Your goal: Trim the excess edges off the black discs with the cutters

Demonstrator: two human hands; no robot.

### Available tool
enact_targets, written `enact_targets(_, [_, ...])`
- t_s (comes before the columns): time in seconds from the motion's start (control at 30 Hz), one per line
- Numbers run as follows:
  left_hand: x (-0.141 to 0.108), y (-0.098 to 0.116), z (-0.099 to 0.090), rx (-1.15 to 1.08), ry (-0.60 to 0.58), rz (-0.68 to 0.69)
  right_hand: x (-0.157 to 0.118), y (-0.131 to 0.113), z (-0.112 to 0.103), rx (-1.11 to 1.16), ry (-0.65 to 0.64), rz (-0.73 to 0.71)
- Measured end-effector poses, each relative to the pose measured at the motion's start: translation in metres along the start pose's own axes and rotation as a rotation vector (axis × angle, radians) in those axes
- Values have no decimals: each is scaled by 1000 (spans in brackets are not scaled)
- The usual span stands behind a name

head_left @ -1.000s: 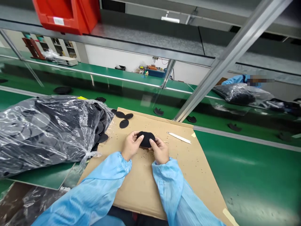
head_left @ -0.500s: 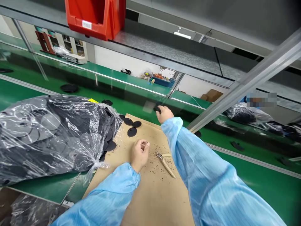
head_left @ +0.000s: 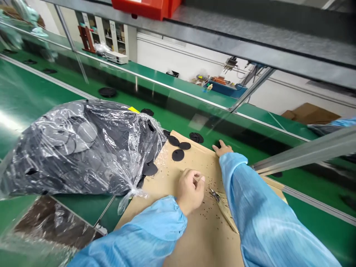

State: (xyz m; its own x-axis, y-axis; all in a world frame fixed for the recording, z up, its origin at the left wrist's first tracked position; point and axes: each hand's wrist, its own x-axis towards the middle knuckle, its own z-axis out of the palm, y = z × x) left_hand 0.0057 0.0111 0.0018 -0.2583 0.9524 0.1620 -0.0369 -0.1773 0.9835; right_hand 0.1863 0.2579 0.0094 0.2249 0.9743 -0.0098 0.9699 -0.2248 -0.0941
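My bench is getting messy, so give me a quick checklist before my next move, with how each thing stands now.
1. Left hand is over the cardboard: ok.
2. Left hand holds nothing: cannot tell, it is curled.
3. Right hand is grasping something: cannot tell, too little shows beyond the cardboard's far edge.
4. Pliers lie on the cardboard: ok, partly hidden by the right sleeve.
5. Cardboard is free of black specks: not ok, many are scattered near the pliers.
6. All black discs are inside the plastic bag: not ok, several lie outside.

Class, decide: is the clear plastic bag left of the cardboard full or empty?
Full, or nearly so: the clear plastic bag bulges, and many dark discs show through it.
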Motion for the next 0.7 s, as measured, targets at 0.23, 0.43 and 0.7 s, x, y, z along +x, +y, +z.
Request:
enact_targets(0.23, [3,2,-3,122,2,39,2,5,-9,15,76,60])
enact_targets(0.43, [3,-2,-2,49,13,-4,-57,-3,-32,300,331,-55])
enact_targets(0.7, [9,2,-5,-349,-156,-263,-198,-14,-35,1046,-344,-339])
